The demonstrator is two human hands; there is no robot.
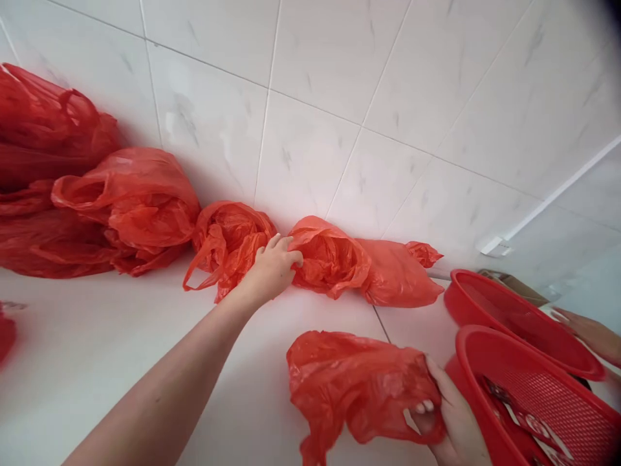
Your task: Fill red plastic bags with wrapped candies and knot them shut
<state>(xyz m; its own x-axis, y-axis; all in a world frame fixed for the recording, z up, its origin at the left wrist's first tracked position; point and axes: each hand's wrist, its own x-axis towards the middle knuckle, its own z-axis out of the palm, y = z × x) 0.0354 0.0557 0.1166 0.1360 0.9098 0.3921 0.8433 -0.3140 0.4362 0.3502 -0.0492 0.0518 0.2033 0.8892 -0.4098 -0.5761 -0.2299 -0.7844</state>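
My right hand is closed on a crumpled red plastic bag, which hangs loosely to the left of the fingers. Further up, my left hand reaches out with its fingers apart and slightly bent. It is at the gap between a bunched red bag on its left and a red bag with a wide mouth on its right. The fingertips overlap that bag's edge; whether they touch it I cannot tell.
More red bags are heaped along the tiled wall at left. A flatter red bag lies further right. Two red plastic baskets stand at the right, the nearer holding printed items. Another person's hand is at the far basket.
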